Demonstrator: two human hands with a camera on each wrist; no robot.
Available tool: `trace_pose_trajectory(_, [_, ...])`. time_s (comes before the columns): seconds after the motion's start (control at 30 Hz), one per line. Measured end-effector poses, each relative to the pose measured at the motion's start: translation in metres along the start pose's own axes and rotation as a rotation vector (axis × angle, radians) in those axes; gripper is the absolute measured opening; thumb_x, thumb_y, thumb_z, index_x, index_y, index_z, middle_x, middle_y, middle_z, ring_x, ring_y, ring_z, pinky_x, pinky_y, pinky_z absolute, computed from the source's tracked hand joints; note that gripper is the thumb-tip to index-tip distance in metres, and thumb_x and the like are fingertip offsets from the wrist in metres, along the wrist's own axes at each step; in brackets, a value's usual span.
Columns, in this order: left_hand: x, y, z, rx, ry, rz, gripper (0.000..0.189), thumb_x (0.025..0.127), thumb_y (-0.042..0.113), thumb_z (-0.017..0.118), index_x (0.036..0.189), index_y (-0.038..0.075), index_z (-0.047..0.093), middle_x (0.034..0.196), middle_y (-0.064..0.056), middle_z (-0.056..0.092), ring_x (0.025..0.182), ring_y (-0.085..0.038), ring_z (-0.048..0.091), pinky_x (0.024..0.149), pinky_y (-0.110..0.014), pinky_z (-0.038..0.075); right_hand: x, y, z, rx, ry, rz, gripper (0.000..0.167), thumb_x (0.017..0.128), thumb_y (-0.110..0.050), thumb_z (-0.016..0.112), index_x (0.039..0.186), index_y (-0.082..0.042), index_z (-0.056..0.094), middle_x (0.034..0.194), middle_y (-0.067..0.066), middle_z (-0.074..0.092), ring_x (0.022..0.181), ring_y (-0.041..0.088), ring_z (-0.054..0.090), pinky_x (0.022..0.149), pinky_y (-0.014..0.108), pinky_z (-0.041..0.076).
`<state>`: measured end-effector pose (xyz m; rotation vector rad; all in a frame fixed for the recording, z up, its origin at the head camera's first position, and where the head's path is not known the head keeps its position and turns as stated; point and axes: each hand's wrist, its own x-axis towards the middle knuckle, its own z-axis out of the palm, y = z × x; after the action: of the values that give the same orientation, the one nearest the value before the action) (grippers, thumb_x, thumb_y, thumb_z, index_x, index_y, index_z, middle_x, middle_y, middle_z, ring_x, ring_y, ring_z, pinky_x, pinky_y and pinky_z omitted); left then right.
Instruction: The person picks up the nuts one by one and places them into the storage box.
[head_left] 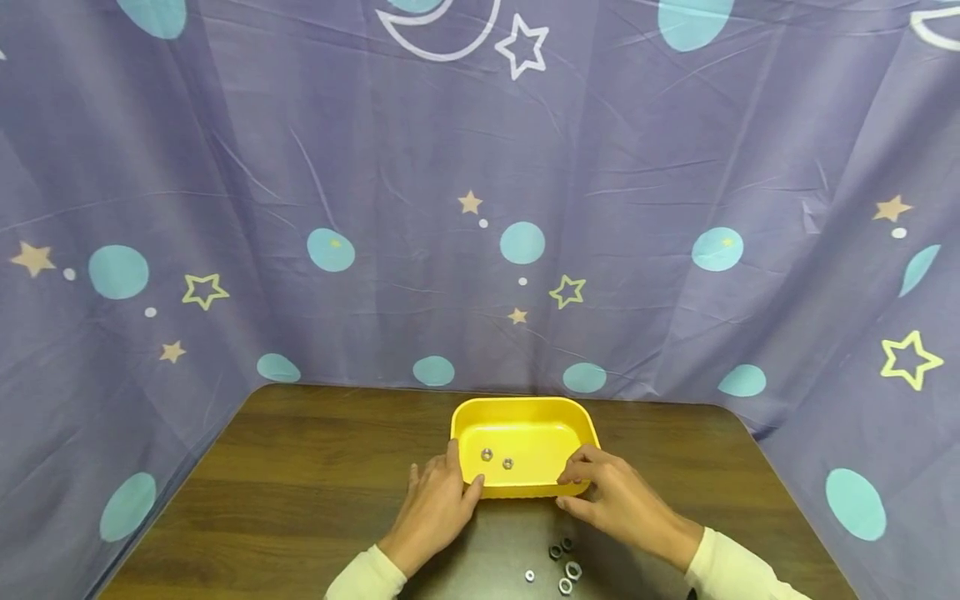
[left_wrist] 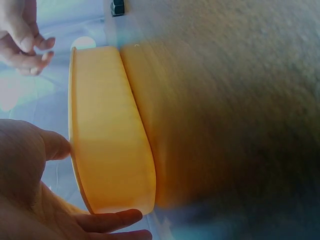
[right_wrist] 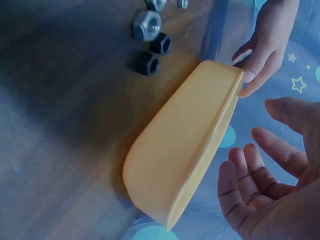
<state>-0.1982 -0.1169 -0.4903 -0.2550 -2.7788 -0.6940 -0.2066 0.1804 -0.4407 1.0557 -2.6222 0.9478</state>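
Observation:
A shallow yellow plastic tray (head_left: 525, 492) sits on the table with two small silver hex nuts inside, a left nut (head_left: 487, 454) and a right nut (head_left: 507, 463). My left hand (head_left: 435, 504) holds the tray's near left corner, its thumb at the near rim and its fingers along the left end wall. Over the near right corner hovers my right hand (head_left: 618, 500), fingers loosely bent, with nothing visible in it in the right wrist view. On the table before the tray lie dark hex nuts (right_wrist: 148, 64) and silver hex nuts (right_wrist: 147, 25), among them a small one (head_left: 529, 576).
The brown wooden table (head_left: 322, 467) extends to both sides of the tray. A purple curtain (head_left: 420, 283) with stars, moons and teal spots hangs behind the table and along its sides. The loose nuts lie close to the right forearm.

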Motion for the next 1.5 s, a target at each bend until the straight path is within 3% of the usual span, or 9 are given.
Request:
trace_pose_trajectory(0.2, [0.001,0.000,0.000,0.001,-0.007,-0.001,0.071,0.105,0.033,0.075,0.152,-0.013,0.048,0.130,-0.032,0.072,0.123,-0.048,0.069,0.109,-0.087,0.038,-0.020,0.001,0.004,0.011,0.056,0.003,0.017,0.091,-0.015,0.092,0.101,-0.022,0.080,0.107,-0.011,0.068,0.089,0.004,0.065,0.073,0.030,0.061])
trace_pose_trajectory(0.47, [0.004,0.000,-0.001,-0.005,-0.005,-0.001,0.072,0.105,0.032,0.075,0.153,-0.014,0.047,0.131,-0.033,0.071,0.125,-0.049,0.068,0.111,-0.087,0.037,-0.044,0.008,0.015,0.023,0.093,0.008,0.020,0.088,-0.013,0.095,0.101,-0.019,0.080,0.105,-0.013,0.067,0.090,0.009,0.069,0.069,0.029,0.059])
trace_pose_trajectory(0.63, [0.005,0.000,-0.001,-0.002,-0.007,0.006,0.071,0.105,0.032,0.075,0.152,-0.013,0.048,0.129,-0.032,0.072,0.124,-0.048,0.069,0.110,-0.087,0.037,-0.057,0.013,0.022,-0.039,0.114,-0.010,0.022,0.085,-0.014,0.096,0.101,-0.021,0.081,0.105,-0.015,0.066,0.092,0.005,0.065,0.073,0.028,0.058])
trace_pose_trajectory(0.8, [0.008,0.000,-0.002,-0.009,0.000,0.007,0.069,0.105,0.030,0.075,0.151,-0.014,0.048,0.128,-0.032,0.072,0.123,-0.048,0.069,0.109,-0.087,0.037,-0.067,0.015,0.025,-0.081,0.067,0.018,0.020,0.086,-0.021,0.096,0.100,-0.023,0.082,0.107,-0.018,0.062,0.098,0.002,0.062,0.079,0.030,0.059])
trace_pose_trajectory(1.03, [0.009,-0.002,-0.001,-0.029,0.044,0.015,0.072,0.106,0.032,0.073,0.152,-0.017,0.046,0.132,-0.037,0.069,0.125,-0.053,0.067,0.107,-0.089,0.036,-0.074,0.018,0.030,-0.097,-0.028,0.074,0.021,0.089,-0.036,0.094,0.102,-0.025,0.083,0.108,-0.018,0.060,0.099,0.002,0.056,0.079,0.030,0.055])
trace_pose_trajectory(1.3, [0.006,0.000,-0.002,-0.007,-0.029,-0.037,0.073,0.107,0.033,0.072,0.155,-0.015,0.046,0.138,-0.034,0.068,0.131,-0.049,0.066,0.113,-0.085,0.035,-0.079,0.022,0.035,-0.128,-0.002,0.056,0.020,0.088,-0.031,0.095,0.102,-0.023,0.084,0.107,-0.018,0.060,0.098,0.001,0.056,0.077,0.028,0.055])
trace_pose_trajectory(1.5, [0.003,0.002,-0.001,-0.017,-0.043,-0.043,0.074,0.107,0.034,0.073,0.156,-0.014,0.045,0.141,-0.033,0.067,0.133,-0.048,0.064,0.114,-0.085,0.034,-0.082,0.026,0.039,-0.142,0.004,0.047,0.022,0.087,-0.030,0.096,0.103,-0.022,0.084,0.107,-0.017,0.060,0.096,0.001,0.055,0.076,0.028,0.054])
